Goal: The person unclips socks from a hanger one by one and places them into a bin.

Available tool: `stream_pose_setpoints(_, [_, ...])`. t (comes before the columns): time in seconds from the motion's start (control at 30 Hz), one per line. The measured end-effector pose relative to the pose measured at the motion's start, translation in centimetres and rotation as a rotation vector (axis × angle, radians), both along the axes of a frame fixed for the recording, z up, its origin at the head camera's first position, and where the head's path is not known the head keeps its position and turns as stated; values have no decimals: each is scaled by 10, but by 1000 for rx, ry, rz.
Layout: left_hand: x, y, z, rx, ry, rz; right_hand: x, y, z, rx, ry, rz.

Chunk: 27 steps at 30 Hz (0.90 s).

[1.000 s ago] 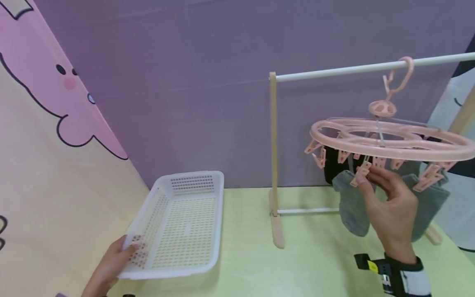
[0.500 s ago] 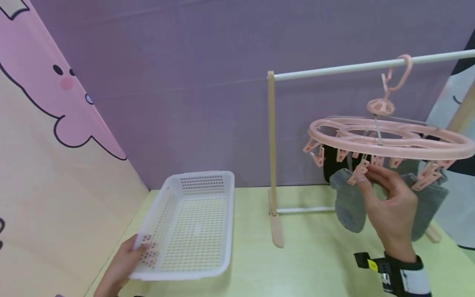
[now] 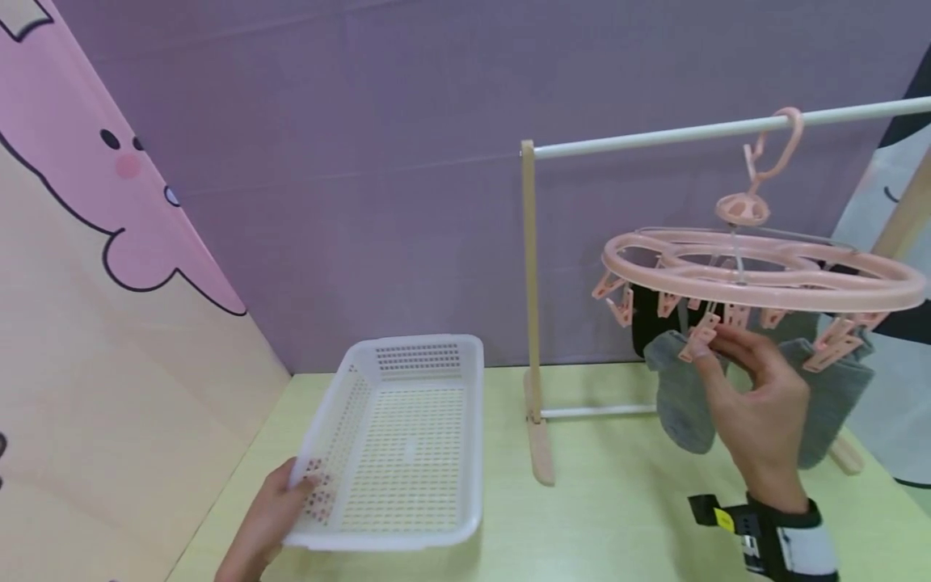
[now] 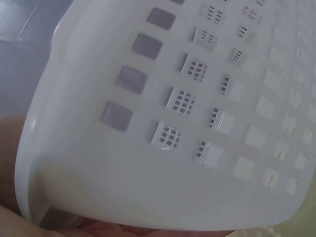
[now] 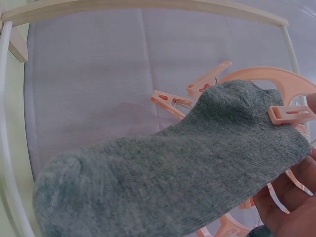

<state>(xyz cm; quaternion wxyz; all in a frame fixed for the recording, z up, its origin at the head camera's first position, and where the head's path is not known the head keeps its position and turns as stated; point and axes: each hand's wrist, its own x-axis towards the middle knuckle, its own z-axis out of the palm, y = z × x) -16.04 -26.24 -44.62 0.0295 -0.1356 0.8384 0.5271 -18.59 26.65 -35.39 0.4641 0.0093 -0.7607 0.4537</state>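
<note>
Head view: a purple backdrop [image 3: 364,162] fills the far side above a pale green table [image 3: 618,517]. On the right stands a rack [image 3: 533,323] bearing a pink hanger [image 3: 764,271]. Left hand [image 3: 272,513] grips the white basket [image 3: 407,440]; right hand [image 3: 756,404] pinches a clip [image 3: 700,338] holding a grey sock [image 3: 680,400].

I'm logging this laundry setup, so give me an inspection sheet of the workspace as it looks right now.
Surface: pale green table.
Job's things: grey sock clipped to pink peg hanger, which hangs from the rack's white bar; white perforated basket on the table.
Clutter: nothing seen.
Grips: left hand holds the basket's near corner; right hand pinches the peg on the sock.
Cables: nothing seen.
Surroundings: purple backdrop; cartoon-print panel at left.
</note>
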Motion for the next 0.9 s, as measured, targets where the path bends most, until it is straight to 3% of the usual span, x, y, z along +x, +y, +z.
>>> stream_pose_setpoints(0.9, [4,47,-1,6,15,-27,-3,-5,1,10,11,32])
